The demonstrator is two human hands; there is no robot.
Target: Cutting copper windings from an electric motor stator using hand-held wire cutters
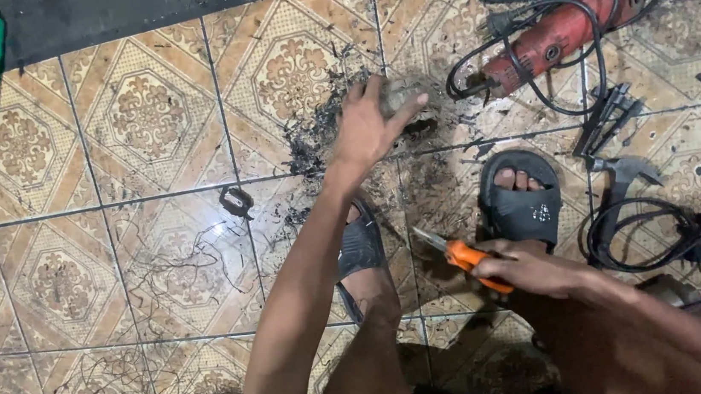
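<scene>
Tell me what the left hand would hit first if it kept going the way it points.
The left hand already touches a grey lump. Straight past that, likely the red power tool and its black cord, though depth is hard to judge.

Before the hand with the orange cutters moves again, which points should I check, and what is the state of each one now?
1. Left hand grips the grey lump on the floor: ok, fingers wrap it.
2. Right hand holds the orange-handled cutters: ok.
3. Cutter blades open or closed: cannot tell.
4. Toes in the black sandal away from the cutter tip: ok, apart, though near.
5. Red angle grinder and its cord clear of both hands: ok, lying to the side.
6. Tiled floor free of loose wire scraps: not ok, strands are scattered.
</scene>
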